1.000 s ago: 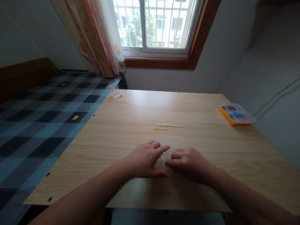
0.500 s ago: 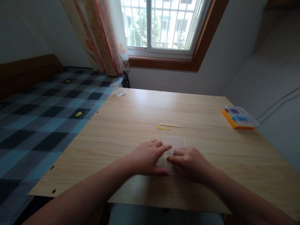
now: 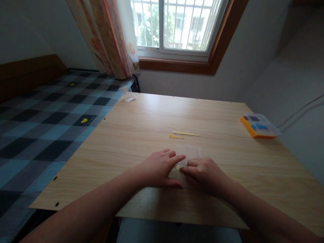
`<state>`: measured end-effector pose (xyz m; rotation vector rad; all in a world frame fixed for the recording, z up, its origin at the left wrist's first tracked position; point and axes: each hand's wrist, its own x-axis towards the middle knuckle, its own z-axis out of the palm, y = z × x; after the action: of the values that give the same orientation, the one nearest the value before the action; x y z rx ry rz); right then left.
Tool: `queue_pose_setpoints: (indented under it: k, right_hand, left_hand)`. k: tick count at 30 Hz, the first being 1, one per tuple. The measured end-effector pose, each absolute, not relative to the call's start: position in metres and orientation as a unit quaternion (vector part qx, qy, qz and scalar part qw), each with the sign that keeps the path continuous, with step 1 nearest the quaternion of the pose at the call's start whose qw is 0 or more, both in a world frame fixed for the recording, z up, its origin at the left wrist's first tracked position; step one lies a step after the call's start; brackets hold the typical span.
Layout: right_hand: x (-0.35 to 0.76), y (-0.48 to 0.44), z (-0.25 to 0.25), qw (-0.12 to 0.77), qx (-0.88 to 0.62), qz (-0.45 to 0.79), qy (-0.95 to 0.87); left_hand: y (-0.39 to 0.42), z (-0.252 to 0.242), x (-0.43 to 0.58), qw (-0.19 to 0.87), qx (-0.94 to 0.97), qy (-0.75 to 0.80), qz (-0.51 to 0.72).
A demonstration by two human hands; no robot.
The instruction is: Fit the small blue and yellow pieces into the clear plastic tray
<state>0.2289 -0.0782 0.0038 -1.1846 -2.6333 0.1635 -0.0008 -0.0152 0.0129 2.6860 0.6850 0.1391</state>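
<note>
A small clear plastic box [image 3: 187,185] with its lid [image 3: 188,151] laid back lies near the table's front edge. My left hand [image 3: 159,169] grips the box's left side, index finger at the back edge and thumb at the front. Bent over the box, my right hand [image 3: 204,173] has its fingertips pinched together inside it. A pale yellowish bit [image 3: 178,167] shows just beside those fingertips; what they hold is too small to make out. Beyond the lid lie a row of small yellow pieces [image 3: 176,136] and a longer row of cream pieces [image 3: 186,134].
An orange case with a clear lid [image 3: 259,126] stands at the table's right edge. Another clear box [image 3: 129,97] sits at the far left corner. The wooden table [image 3: 101,162] adjoins a bed with a checked cover [image 3: 58,148]; a window [image 3: 184,27] is behind.
The view has tilted down very slightly, so everything sits a little higher or lower in frame. Both hands keep their places at the box, with hardly any finger movement.
</note>
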Motion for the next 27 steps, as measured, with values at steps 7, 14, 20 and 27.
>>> queue_pose_setpoints:
  k: [7, 14, 20, 27]
  right_hand:
    - [0.229, -0.0778, 0.0022, 0.119, -0.412, 0.057, -0.902]
    - [0.2277, -0.0782, 0.0018, 0.113, -0.423, 0.049, -0.898]
    - [0.2277, -0.0773, 0.0012, 0.108, -0.425, 0.04, -0.898]
    - [0.2294, -0.0782, -0.0021, 0.114, -0.422, 0.04, -0.898]
  left_hand:
    - [-0.0152, 0.0133, -0.0003, 0.181, 0.952, 0.244, 0.044]
    - [-0.0152, 0.014, 0.0, 0.187, 0.95, 0.248, 0.042]
    - [-0.0161, 0.016, 0.0011, 0.185, 0.95, 0.248, 0.041]
    - [-0.0162, 0.0167, 0.0011, 0.178, 0.951, 0.249, 0.031]
